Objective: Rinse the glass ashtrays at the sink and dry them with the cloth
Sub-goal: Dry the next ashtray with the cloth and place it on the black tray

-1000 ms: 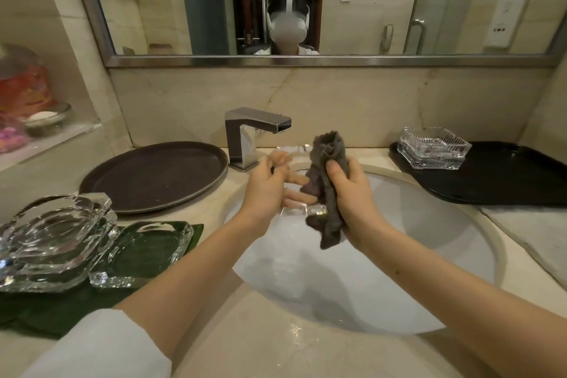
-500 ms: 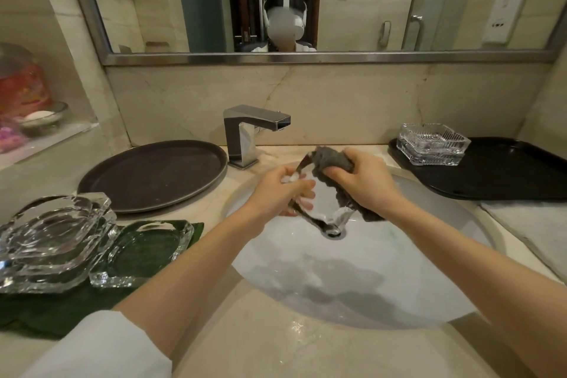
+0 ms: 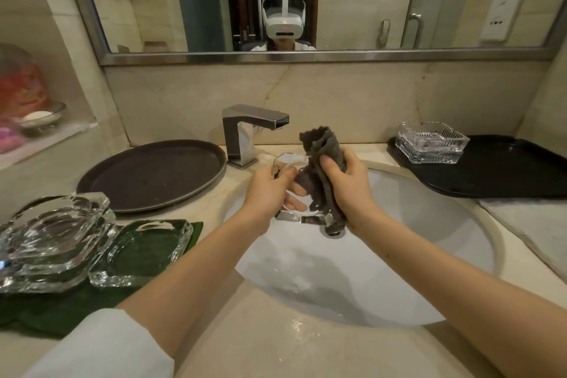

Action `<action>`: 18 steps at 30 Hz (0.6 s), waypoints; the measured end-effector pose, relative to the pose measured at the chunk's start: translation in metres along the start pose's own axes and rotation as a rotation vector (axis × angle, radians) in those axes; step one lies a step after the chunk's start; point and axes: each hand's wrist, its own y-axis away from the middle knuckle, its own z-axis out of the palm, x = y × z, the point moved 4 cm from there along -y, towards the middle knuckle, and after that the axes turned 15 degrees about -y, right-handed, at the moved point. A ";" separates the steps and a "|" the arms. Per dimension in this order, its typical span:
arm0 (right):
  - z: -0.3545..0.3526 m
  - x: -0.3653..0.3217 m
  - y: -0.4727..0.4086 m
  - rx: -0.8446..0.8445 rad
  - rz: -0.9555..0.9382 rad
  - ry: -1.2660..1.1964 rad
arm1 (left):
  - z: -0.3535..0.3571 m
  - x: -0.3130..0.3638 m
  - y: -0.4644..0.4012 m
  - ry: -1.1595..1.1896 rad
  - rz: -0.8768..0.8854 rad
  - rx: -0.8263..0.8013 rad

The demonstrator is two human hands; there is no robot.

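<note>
Over the white sink basin (image 3: pixel 429 242), my left hand (image 3: pixel 270 193) grips a clear glass ashtray (image 3: pixel 291 163) on edge. My right hand (image 3: pixel 346 190) holds a grey cloth (image 3: pixel 322 147) bunched against the ashtray's right side. The cloth's top sticks up above my fingers. On a green cloth (image 3: pixel 46 313) at the left lie clear glass ashtrays: a stack (image 3: pixel 52 233) and a single one (image 3: pixel 141 252). Two stacked ribbed glass ashtrays (image 3: pixel 432 144) sit on the black tray (image 3: pixel 497 175) at the right.
A chrome tap (image 3: pixel 248 132) stands behind the basin, no water running from it. A round dark brown tray (image 3: pixel 153 175) lies left of the tap. A light grey cloth (image 3: pixel 534 224) covers the counter at the right. A mirror hangs above; a wall niche at the left holds small items.
My right hand has swung the cloth from lying over the ashtray's top back to upright at its right side. The ashtray has stayed in my left hand over the basin.
</note>
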 end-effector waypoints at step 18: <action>-0.015 0.005 -0.018 -0.333 0.309 0.388 | -0.002 0.001 0.001 -0.280 0.054 -0.010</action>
